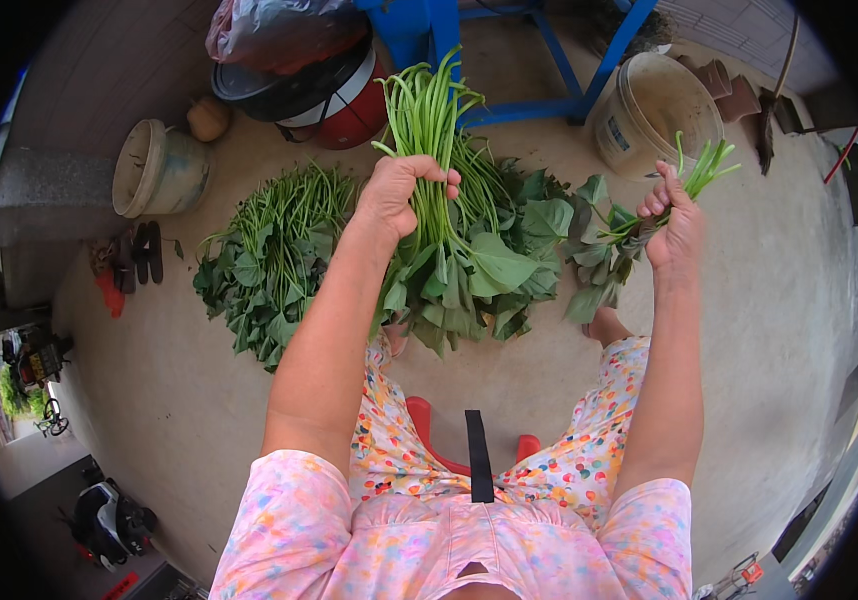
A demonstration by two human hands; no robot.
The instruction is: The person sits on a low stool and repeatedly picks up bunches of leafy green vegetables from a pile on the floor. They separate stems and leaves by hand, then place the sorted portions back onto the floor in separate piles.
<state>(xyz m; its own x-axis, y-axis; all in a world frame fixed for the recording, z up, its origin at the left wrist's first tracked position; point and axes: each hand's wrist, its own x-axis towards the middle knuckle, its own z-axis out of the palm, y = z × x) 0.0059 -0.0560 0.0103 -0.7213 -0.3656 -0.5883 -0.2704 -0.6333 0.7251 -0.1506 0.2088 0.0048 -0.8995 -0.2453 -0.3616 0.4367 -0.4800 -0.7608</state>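
My left hand (399, 196) is closed around a thick bunch of leafy green stems (433, 130). Its cut ends point up and away from me, and its broad leaves (494, 268) hang down below the fist. Out to the right, my right hand (671, 215) grips a smaller bunch of the same stems (709, 168), with leaves (604, 260) drooping on its left side. A heap of leafy stems (284, 240) lies on the floor to the left. More greens (539, 190) are behind and beside the left-hand bunch, partly hidden by it.
A pale bucket (621, 140) stands beyond my right hand, another bucket (164, 165) at the far left. Blue metal legs (524, 110) and a red-and-black tub (344, 115) stand at the back. I sit on a red stool (421, 412). Dark slippers (148, 252) lie on the left.
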